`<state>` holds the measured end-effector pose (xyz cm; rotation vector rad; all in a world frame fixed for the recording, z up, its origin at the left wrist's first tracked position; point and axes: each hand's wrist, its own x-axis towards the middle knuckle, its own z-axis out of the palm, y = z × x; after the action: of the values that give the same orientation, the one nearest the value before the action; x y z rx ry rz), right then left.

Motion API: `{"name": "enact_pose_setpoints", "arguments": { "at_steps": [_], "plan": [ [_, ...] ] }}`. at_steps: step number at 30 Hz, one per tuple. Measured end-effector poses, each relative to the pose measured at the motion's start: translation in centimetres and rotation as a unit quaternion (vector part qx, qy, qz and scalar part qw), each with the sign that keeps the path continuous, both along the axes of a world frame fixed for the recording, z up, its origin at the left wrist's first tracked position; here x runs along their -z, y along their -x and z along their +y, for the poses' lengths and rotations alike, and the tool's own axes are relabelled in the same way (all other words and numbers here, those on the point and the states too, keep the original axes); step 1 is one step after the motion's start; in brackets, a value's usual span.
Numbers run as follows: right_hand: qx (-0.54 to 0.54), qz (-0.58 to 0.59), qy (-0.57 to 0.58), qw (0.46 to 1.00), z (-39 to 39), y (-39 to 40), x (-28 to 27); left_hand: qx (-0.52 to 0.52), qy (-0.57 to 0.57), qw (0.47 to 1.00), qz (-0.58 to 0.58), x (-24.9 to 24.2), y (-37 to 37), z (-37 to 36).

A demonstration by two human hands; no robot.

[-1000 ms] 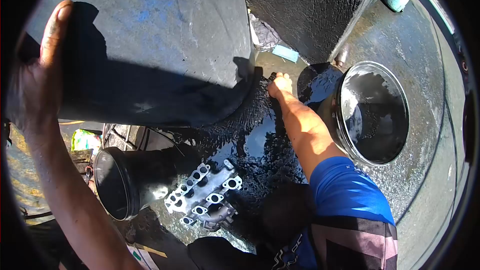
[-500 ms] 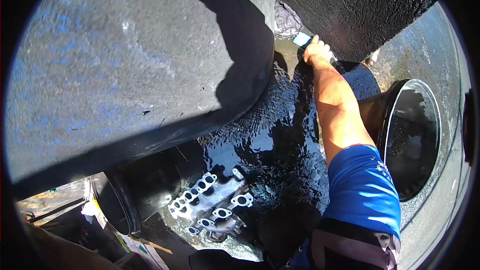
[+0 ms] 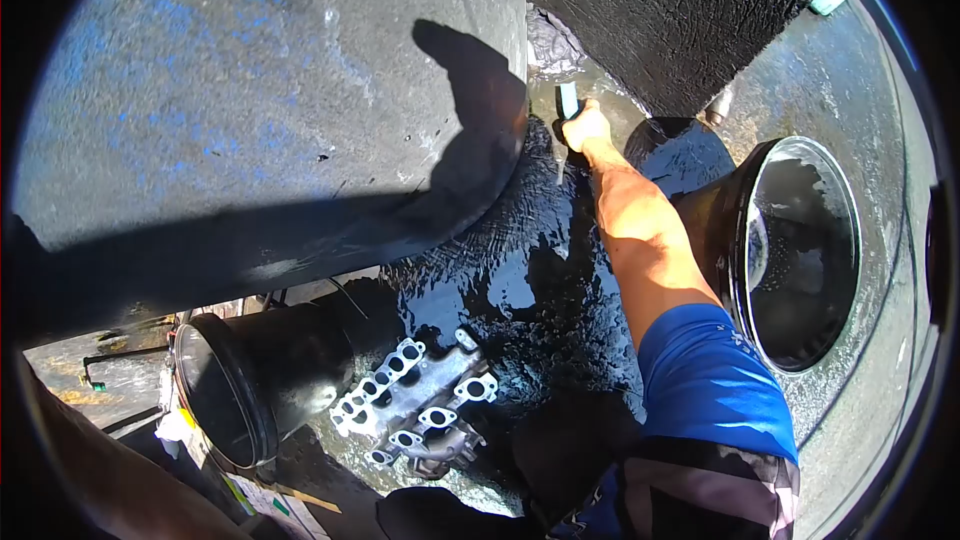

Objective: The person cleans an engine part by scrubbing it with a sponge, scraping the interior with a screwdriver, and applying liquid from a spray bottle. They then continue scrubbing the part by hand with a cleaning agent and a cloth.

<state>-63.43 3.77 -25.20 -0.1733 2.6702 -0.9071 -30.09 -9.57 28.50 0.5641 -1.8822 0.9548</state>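
Observation:
My right hand (image 3: pixel 588 130) is at the end of my outstretched arm, low over the wet floor, with its fingers wrapped round a small pale blue and dark block (image 3: pixel 569 100). The block's kind is too small to make out. Much nearer to me, a grey metal intake manifold (image 3: pixel 425 410) lies on the wet ground, its row of ports and oval flanges facing up. Part of my left forearm (image 3: pixel 120 460) shows in shadow at the lower left; the left hand is out of sight.
A large scuffed grey drum-like body (image 3: pixel 250 90) fills the upper left. Black buckets lie on their sides at the right (image 3: pixel 745 240) and lower left (image 3: pixel 215 390). A black textured mat (image 3: pixel 680 20) hangs at the top. Dark liquid (image 3: pixel 560 290) covers the floor.
My right hand has shifted left and slightly down in view with the block, which now points more upright. The whole view has also shifted a little. The manifold stays on the ground.

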Motion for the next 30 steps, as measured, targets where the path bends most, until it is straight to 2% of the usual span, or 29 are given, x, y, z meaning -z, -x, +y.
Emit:
{"name": "enact_pose_setpoints", "arguments": {
  "at_steps": [1,2,3,4,5,6,8,11,14,17,18,19,20,21,22,23,24,25,26,27,29,30],
  "plan": [
    [-0.003,-0.044,0.108,0.993,0.2,-1.1,0.0,0.007,0.0,1.0,-0.008,-0.4,-0.2,-0.4],
    [0.088,-0.106,0.261,0.955,-0.9,-0.6,5.9,0.016,-0.004,1.0,-0.024,-1.0,-0.1,-0.9],
    [0.088,-0.176,0.384,0.902,-0.4,-2.4,4.9,0.021,-0.008,0.999,-0.042,-1.4,-0.2,-1.3],
    [0.097,-0.251,0.49,0.829,0.1,-4.2,3.6,-0.012,-0.006,0.999,-0.046,-1.7,-0.3,-1.6],
    [0.154,-0.346,0.566,0.732,0.9,-7.0,-0.8,-0.112,0.015,0.994,-0.008,-1.5,-0.2,-1.3],
    [0.22,-0.358,0.58,0.698,1.5,-8.9,-3.9,-0.214,0.03,0.976,0.024,-1.3,-0.2,-1.1],
    [0.163,-0.414,0.65,0.616,3.2,-10.2,-3.1,-0.097,0.042,0.994,0.015,-2.0,-0.5,-1.6],
    [0.068,-0.471,0.726,0.497,9.4,-14.1,-14.8,0.09,0.066,0.994,0.001,-3.5,-0.1,-2.5],
    [0.032,-0.527,0.701,0.479,10.1,-12.9,-14.1,0.073,0.066,0.995,-0.012,-4.8,-0.3,-3.2],
    [-0.118,-0.444,0.699,0.548,8.0,-10.9,-15.8,0.025,0.093,0.995,-0.021,-4.7,-0.5,-3.5],
    [-0.097,-0.427,0.664,0.607,7.6,-9.9,-16.6,0.002,0.084,0.996,-0.001,-4.2,-0.7,-3.3],
    [-0.077,-0.405,0.625,0.663,7.6,-9.4,-18.0,0.001,0.056,0.996,0.072,-2.4,-0.3,-2.3],
    [-0.088,-0.36,0.565,0.737,8.7,-10.1,-22.7,0.002,0.026,0.989,0.145,-0.5,0.0,-1.4],
    [-0.064,-0.272,0.515,0.81,8.8,-9.3,-23.8,-0.027,-0.065,0.968,0.239,1.4,0.8,0.3],
    [-0.087,-0.196,0.41,0.887,10.4,-9.5,-28.1,-0.051,-0.057,0.967,0.241,1.4,0.7,0.2],
    [-0.111,-0.129,0.372,0.913,12.1,-8.5,-30.0,-0.075,-0.048,0.966,0.243,1.3,0.6,0.0],
    [-0.129,-0.059,0.328,0.934,13.9,-7.5,-31.9,-0.092,0.063,0.982,0.152,-1.1,-0.5,-2.6],
    [-0.151,-0.002,0.363,0.92,15.9,-5.0,-31.7,-0.079,0.101,0.986,0.106,-1.7,-0.7,-2.9],
    [-0.153,0.025,0.316,0.936,18.9,-4.1,-32.8,-0.068,0.14,0.986,0.06,-2.4,-0.9,-3.3],
    [-0.155,0.052,0.268,0.949,22.0,-2.9,-33.9,-0.031,0.106,0.992,0.065,-2.2,-0.7,-2.0],
    [-0.227,0.104,0.121,0.961,29.2,2.5,-31.2,0.013,0.063,0.996,0.054,-2.1,-1.0,-0.7],
    [-0.211,0.048,0.081,0.973,30.5,1.8,-30.9,0.021,0.052,0.998,0.039,-2.2,-1.1,-0.4]
  ]
}}
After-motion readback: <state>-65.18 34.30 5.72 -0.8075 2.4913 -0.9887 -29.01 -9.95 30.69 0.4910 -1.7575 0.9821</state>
